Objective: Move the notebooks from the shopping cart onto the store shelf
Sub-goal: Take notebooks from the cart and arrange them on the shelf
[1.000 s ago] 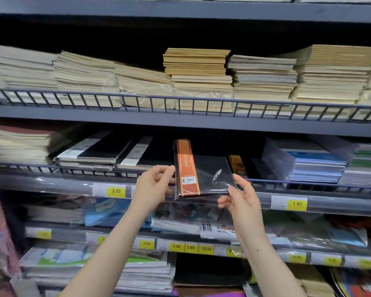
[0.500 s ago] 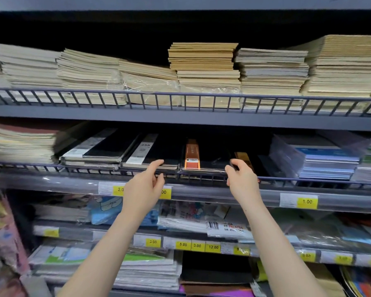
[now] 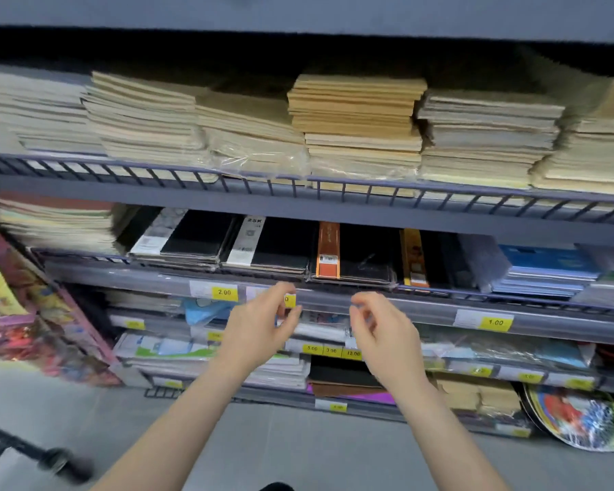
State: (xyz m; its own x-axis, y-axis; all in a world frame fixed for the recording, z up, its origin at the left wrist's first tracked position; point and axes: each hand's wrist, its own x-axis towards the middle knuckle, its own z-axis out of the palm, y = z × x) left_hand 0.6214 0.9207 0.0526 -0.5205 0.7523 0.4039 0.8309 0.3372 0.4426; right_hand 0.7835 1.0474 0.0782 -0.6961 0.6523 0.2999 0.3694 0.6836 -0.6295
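A white paper band on a black notebook (image 3: 249,240) reads "25K". Yellow price tags on the grey shelf rail (image 3: 422,306) read "2.00" (image 3: 224,292) and "1.00" (image 3: 495,322). Lower yellow tags read "5.00" (image 3: 312,348), "3.00" (image 3: 331,350) and "12.00" (image 3: 353,353).

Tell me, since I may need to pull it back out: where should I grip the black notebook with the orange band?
Probably its near short edge, coming from the front. The black notebook with the orange band lies flat on a stack, flanked closely by other notebooks, with the upper shelf low above. Only that front edge, just behind the wire rail, looks open to fingers.
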